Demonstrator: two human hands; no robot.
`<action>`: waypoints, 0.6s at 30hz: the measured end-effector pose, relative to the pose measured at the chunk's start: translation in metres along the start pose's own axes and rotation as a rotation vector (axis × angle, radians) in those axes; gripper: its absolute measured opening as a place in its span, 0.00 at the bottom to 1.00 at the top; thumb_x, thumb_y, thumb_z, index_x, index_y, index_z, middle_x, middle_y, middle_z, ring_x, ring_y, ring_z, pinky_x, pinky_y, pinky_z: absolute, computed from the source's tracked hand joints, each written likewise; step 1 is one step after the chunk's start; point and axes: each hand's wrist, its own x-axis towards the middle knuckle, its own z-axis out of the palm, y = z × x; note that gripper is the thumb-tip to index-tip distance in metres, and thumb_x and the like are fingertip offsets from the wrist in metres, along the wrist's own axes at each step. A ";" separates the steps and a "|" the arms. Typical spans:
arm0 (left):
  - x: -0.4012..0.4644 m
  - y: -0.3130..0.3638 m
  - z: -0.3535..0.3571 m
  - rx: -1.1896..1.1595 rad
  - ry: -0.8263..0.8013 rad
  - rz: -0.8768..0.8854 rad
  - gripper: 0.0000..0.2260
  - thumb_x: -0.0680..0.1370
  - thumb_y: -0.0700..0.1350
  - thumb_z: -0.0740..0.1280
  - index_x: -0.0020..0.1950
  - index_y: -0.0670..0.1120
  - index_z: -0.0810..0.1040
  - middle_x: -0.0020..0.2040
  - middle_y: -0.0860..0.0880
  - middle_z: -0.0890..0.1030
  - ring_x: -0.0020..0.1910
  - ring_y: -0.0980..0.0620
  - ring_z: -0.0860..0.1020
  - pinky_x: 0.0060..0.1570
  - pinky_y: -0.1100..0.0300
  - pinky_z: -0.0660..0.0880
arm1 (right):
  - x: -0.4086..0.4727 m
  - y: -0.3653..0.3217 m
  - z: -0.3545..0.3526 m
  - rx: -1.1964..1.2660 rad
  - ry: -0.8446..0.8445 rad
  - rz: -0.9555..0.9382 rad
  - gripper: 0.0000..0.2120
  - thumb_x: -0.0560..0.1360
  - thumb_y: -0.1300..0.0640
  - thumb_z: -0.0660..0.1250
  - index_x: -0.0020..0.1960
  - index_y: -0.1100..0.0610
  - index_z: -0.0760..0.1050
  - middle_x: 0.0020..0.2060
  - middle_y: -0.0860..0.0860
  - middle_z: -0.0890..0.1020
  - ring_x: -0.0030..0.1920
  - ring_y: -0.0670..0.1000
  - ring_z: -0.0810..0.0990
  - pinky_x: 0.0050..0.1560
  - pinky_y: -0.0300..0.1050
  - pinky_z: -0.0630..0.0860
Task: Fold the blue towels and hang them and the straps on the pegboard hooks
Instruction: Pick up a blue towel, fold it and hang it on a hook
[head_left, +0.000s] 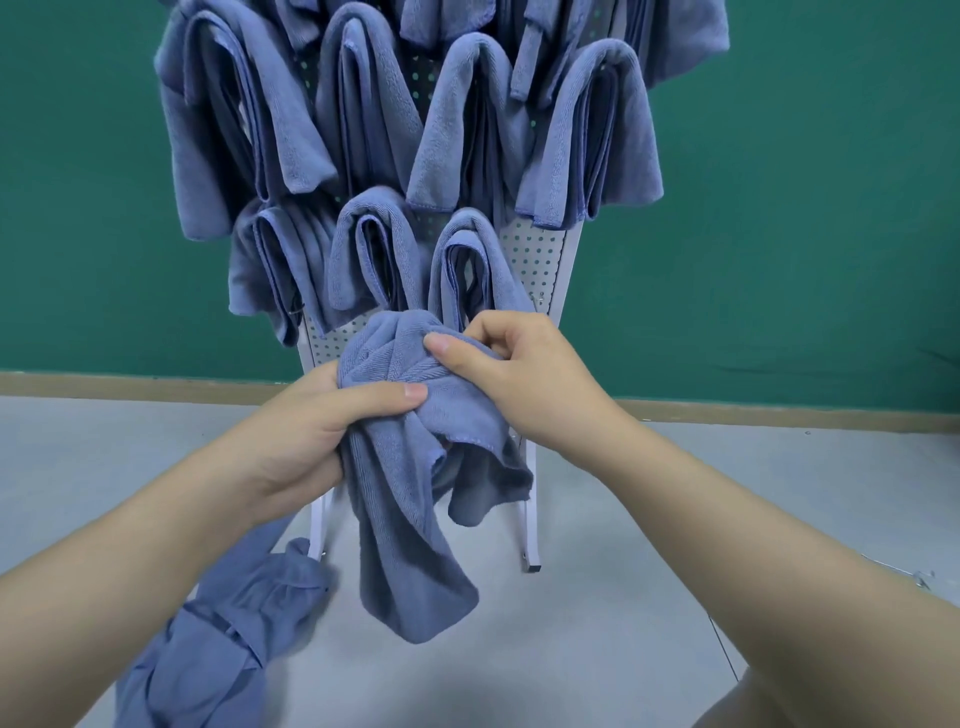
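Note:
A crumpled blue towel (410, 493) hangs between both hands in front of the white pegboard (540, 260). My left hand (306, 426) grips its left side, thumb pressed across the top of the cloth. My right hand (514, 369) pinches the upper right fold with curled fingers. The towel's lower end droops toward the floor. Several folded blue towels (467, 130) hang on the pegboard's hooks in rows above my hands. The hooks themselves are hidden by the cloth. No straps are clearly visible.
A heap of loose blue towels (223, 639) lies on the grey floor at lower left, beside the pegboard's white legs (530, 519). A green wall with a tan baseboard (779, 410) stands behind. My knee shows at the bottom right.

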 end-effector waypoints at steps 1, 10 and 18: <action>-0.001 0.000 -0.001 -0.008 -0.012 0.003 0.15 0.74 0.37 0.71 0.61 0.43 0.83 0.61 0.40 0.85 0.56 0.43 0.85 0.49 0.55 0.83 | 0.000 0.000 -0.001 0.008 -0.013 0.004 0.18 0.78 0.48 0.73 0.36 0.57 0.73 0.26 0.44 0.67 0.27 0.43 0.63 0.28 0.34 0.61; 0.001 0.004 -0.002 -0.115 0.142 0.061 0.15 0.77 0.38 0.66 0.63 0.37 0.80 0.58 0.37 0.85 0.53 0.42 0.85 0.49 0.52 0.84 | -0.004 -0.004 -0.004 -0.094 -0.116 0.228 0.30 0.80 0.36 0.65 0.32 0.59 0.74 0.28 0.54 0.81 0.28 0.50 0.81 0.34 0.40 0.73; 0.004 0.006 -0.006 -0.170 0.179 0.060 0.16 0.77 0.40 0.66 0.62 0.33 0.79 0.54 0.33 0.84 0.48 0.39 0.85 0.45 0.49 0.84 | -0.016 -0.009 0.018 0.069 -0.448 0.279 0.21 0.81 0.35 0.61 0.45 0.51 0.78 0.45 0.49 0.86 0.44 0.49 0.84 0.45 0.45 0.81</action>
